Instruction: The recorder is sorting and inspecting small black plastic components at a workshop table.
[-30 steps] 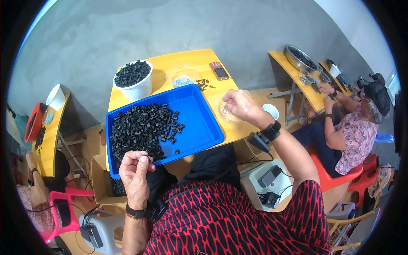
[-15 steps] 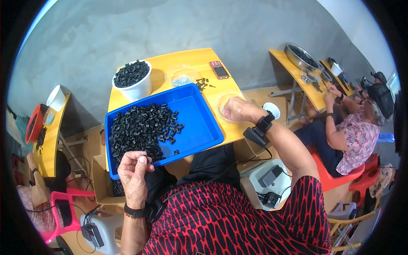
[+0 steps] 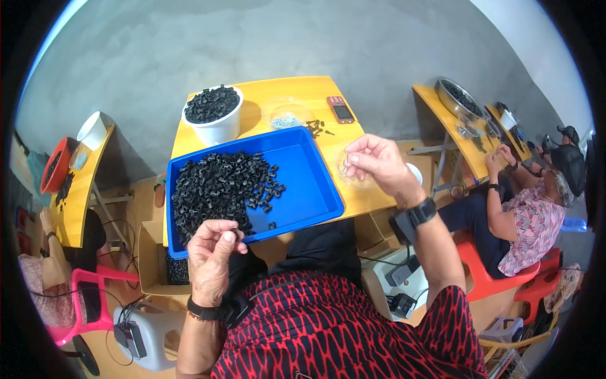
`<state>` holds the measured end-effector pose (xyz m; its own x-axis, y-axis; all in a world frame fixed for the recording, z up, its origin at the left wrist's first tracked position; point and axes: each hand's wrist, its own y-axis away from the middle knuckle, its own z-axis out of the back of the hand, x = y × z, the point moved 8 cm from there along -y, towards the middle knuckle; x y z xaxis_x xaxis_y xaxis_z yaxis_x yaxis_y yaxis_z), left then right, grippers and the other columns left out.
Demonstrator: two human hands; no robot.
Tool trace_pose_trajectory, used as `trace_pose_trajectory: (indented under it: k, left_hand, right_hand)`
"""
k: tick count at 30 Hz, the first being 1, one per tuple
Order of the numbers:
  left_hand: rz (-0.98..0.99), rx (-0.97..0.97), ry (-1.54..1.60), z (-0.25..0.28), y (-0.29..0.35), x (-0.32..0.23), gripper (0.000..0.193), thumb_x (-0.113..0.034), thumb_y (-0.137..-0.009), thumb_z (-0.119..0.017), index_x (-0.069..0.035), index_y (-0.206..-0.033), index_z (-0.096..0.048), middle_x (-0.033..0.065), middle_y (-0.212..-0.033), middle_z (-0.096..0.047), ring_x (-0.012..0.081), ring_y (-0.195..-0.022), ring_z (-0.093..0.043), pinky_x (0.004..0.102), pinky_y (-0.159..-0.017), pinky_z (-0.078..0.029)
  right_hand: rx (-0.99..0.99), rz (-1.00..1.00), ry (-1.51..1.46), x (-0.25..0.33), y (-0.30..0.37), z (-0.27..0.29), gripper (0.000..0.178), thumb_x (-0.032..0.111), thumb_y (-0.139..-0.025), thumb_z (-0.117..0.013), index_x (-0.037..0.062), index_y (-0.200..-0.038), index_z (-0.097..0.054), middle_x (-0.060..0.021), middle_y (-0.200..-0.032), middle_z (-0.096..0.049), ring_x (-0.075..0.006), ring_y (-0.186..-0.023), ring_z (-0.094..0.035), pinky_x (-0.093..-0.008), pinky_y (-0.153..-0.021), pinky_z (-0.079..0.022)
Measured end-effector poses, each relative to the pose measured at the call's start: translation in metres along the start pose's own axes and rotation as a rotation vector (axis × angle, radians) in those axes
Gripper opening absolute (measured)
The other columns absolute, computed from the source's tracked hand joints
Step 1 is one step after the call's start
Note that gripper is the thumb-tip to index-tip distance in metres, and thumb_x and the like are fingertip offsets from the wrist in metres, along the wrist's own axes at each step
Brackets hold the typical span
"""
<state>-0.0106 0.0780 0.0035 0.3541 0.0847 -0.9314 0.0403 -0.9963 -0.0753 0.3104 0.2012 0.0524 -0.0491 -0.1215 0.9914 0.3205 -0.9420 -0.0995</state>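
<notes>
At the near left corner of the blue tray, my left hand is closed in a pinch, with a small dark part just showing at its fingertips. The tray holds a heap of small black plastic parts, mostly on its left side. My right hand is held over a clear round dish to the right of the tray. Its thumb and fingers are pinched together; what they hold is too small to make out.
A white bucket heaped with black parts stands on the yellow table. Beside it are a clear dish of small metal pieces, loose dark parts and a phone. A co-worker sits at the right, another at the left.
My right hand has lifted up out of the clear dish and drawn back a little, fingers pinched. My left hand stays by the tray's near corner. The whole view has shifted slightly.
</notes>
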Motion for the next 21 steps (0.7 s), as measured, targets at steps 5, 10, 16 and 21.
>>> trace_pose_trajectory:
  k: [5, 10, 16, 21]
  left_hand:
    - [0.037, 0.046, 0.004, 0.000, 0.005, 0.006, 0.019, -0.011, -0.095, -0.066, 0.001, -0.110, -0.062, 0.0100, -0.095, -0.066, 0.0147, -0.080, -0.063, 0.0278, -0.073, -0.054]
    - [0.056, 0.070, 0.012, -0.001, 0.008, 0.006, 0.023, -0.011, -0.093, -0.068, 0.003, -0.111, -0.062, 0.0111, -0.097, -0.066, 0.0147, -0.082, -0.063, 0.0279, -0.074, -0.055]
    - [0.063, 0.066, 0.005, 0.005, 0.010, 0.008, 0.023, -0.011, -0.092, -0.071, 0.003, -0.107, -0.062, 0.0108, -0.095, -0.068, 0.0147, -0.077, -0.064, 0.0275, -0.074, -0.055]
    - [0.045, 0.066, 0.016, 0.003, 0.009, 0.004, 0.021, -0.011, -0.092, -0.070, 0.002, -0.106, -0.062, 0.0113, -0.096, -0.068, 0.0146, -0.077, -0.064, 0.0281, -0.073, -0.055]
  right_hand:
    - [0.072, 0.070, -0.364, -0.001, 0.016, -0.055, 0.018, 0.003, -0.094, -0.063, -0.0031, -0.111, -0.064, -0.0134, -0.096, -0.070, -0.0192, -0.080, -0.070, -0.0268, -0.068, -0.056]
    - [0.140, 0.122, -0.520, -0.002, 0.018, -0.100, 0.020, 0.004, -0.094, -0.064, -0.0046, -0.112, -0.063, -0.0158, -0.098, -0.071, -0.0228, -0.085, -0.072, -0.0302, -0.072, -0.059]
    - [0.203, 0.107, -0.581, -0.004, 0.023, -0.135, 0.018, 0.003, -0.094, -0.063, -0.0036, -0.111, -0.063, -0.0180, -0.101, -0.071, -0.0254, -0.088, -0.072, -0.0327, -0.075, -0.060]
    - [0.204, 0.106, -0.542, -0.001, 0.031, -0.145, 0.016, 0.002, -0.095, -0.062, -0.0039, -0.109, -0.063, -0.0188, -0.102, -0.071, -0.0261, -0.088, -0.072, -0.0332, -0.075, -0.061]
